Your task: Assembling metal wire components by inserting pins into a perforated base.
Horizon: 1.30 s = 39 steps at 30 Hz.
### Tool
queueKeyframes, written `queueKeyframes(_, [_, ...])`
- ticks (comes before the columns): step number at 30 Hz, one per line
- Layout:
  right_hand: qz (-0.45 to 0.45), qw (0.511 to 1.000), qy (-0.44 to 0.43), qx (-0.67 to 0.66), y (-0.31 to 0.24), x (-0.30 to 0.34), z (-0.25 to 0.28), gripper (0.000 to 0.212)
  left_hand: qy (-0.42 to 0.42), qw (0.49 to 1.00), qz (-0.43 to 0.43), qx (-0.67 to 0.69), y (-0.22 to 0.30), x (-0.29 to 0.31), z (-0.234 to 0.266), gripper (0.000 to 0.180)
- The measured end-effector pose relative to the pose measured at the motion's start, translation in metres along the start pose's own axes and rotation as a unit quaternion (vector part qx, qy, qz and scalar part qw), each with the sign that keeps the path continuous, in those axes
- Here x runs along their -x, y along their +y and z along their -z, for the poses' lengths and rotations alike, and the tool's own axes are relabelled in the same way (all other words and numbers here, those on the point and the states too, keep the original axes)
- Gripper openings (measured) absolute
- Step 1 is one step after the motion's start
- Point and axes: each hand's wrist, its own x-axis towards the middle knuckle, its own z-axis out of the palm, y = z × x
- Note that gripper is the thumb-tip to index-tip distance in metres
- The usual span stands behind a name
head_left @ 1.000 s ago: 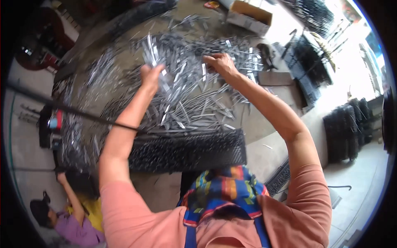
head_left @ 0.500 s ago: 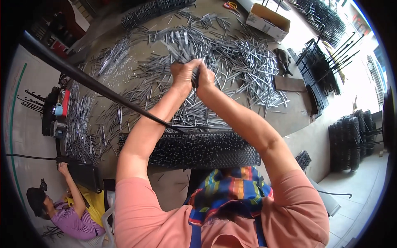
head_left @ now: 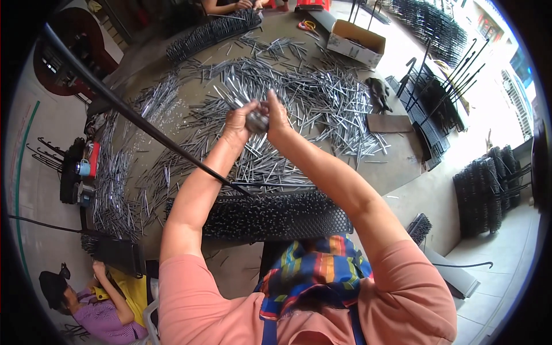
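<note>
A bundle of thin silvery metal rods (head_left: pixel 257 122) is held between my two hands over the table, its ends fanning out away from me. My left hand (head_left: pixel 237 122) is closed round the bundle's left side. Against the right side presses my right hand (head_left: pixel 278 119), its upper fingers smeared by motion. Many loose rods of the same kind (head_left: pixel 339 109) lie in heaps under and around my hands. Close to my body, below my forearms, is a long black mesh rack (head_left: pixel 276 215) with short rod ends standing in its holes.
A dark pole (head_left: pixel 132 115) slants across from the upper left to the rack. At the far edge are another filled rack (head_left: pixel 215 34), orange-handled scissors (head_left: pixel 307 26) and a cardboard box (head_left: pixel 356 43). One co-worker (head_left: pixel 103 305) sits at lower left; another's hands show at the top.
My hands have come nearer to me and slightly left with the rods, whose near ends now face me more. The view has shifted, bringing a co-worker's hands in at the top.
</note>
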Motion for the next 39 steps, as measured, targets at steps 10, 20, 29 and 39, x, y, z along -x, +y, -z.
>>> queueKeyframes(10, [0.140, 0.791, -0.106, 0.586, -0.053, 0.097, 0.154, 0.032, 0.198, 0.952, -0.080, -0.219, 0.061, 0.118, 0.069, 0.011])
queueKeyframes(20, [0.275, 0.769, -0.285, 0.502, -0.027, 0.264, 0.143, 0.051, 0.091, 0.994, -0.039, -0.055, -0.031, 0.322, -0.001, 0.005])
queueKeyframes(29, [0.198, 0.834, -0.379, 0.349, 0.005, 0.308, 0.176, 0.029, -0.152, 0.978, 0.145, 0.016, -0.199, 0.393, -0.041, 0.039])
queueKeyframes(39, [0.015, 0.960, -0.253, 0.118, -0.002, 0.336, 0.202, 0.020, -0.185, 0.951, 0.247, 0.030, -0.211, 0.389, -0.038, 0.048])
